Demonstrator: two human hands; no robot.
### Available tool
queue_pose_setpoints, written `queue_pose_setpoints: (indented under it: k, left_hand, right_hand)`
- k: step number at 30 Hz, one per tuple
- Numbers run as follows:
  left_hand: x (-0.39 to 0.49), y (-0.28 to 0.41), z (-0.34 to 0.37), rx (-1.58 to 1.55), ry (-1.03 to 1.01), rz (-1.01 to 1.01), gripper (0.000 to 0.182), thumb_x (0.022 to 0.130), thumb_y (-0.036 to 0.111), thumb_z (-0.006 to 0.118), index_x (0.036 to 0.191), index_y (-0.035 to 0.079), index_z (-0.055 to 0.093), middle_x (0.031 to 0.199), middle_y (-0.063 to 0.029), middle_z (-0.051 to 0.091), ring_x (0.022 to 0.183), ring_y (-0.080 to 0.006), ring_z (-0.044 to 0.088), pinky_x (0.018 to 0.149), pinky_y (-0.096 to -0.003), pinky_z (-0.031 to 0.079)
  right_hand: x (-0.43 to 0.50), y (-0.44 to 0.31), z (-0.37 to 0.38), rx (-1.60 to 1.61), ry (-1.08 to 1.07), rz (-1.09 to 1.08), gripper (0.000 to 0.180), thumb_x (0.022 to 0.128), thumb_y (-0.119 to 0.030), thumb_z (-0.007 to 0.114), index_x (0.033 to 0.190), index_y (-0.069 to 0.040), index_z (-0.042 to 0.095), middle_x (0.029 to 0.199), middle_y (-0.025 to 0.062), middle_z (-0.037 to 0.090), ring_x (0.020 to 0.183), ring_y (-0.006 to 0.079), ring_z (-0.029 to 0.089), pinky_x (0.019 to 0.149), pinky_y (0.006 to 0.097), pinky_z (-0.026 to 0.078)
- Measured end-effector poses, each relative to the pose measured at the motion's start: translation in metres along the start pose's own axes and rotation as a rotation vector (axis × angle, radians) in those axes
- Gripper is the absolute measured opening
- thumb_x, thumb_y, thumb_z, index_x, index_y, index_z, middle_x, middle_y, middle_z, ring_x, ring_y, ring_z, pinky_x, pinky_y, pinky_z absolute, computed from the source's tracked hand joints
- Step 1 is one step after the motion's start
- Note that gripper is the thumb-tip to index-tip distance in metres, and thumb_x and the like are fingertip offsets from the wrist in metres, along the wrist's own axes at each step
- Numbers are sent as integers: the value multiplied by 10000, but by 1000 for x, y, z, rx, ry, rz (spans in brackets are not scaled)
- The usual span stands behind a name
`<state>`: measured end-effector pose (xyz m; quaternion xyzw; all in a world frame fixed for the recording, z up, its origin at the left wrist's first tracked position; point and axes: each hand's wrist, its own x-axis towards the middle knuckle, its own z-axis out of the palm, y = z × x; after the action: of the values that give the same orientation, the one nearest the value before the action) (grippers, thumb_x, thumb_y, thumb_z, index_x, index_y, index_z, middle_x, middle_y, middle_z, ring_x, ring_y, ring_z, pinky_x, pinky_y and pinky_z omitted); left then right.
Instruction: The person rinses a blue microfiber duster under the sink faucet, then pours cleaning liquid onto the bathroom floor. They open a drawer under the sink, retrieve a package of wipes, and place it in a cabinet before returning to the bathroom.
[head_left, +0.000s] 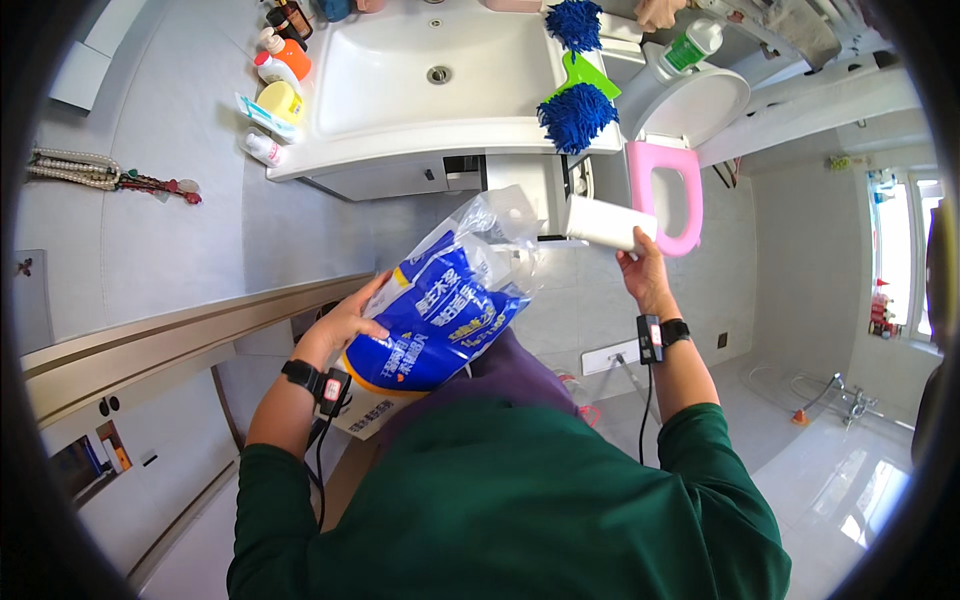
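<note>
My left hand (341, 324) grips the side of a blue and clear plastic package (435, 322), which bears printed writing and rests over my lap. The package's torn, clear end points toward the vanity. Out to the right, my right hand (643, 274) holds a white paper roll (609, 223) by its near end. That roll is apart from the package, beside an open drawer (525, 180) under the sink. What lies deeper in the drawer is partly hidden by the package.
Beyond the drawer stands a white washbasin (427, 105), with several bottles (281, 71) along its left rim. Blue microfibre dusters (577, 116) and a green tool (589, 75) lie on the right rim. A toilet with a pink seat (666, 196) stands to the right.
</note>
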<state>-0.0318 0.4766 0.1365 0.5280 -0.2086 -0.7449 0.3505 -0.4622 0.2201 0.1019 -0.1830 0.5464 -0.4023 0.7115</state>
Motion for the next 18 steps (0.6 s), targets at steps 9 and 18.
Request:
queue_pose_setpoints:
  k: [9,18]
  left_hand:
    - [-21,-30,-5,-198,18,-46,1151,532,5,765,1486,55,122,1403,-122,398,1289,-247,386,1082,-349,275]
    - [-14,-49,-13,-189,43,-129,1098,554,-4,742,1480,39,153,1402,-95,398,1296,-223,379,1094,-328,247]
  right_hand:
    - [159,117,33,-193,103,272,420,786,-291,731,1052,-30,537,948,130,557,768,258,565,595,338,531]
    - [253,122,99,-114,130,207,525,872,-343,639,1158,54,447,909,199,571,674,293,601,586,368,568]
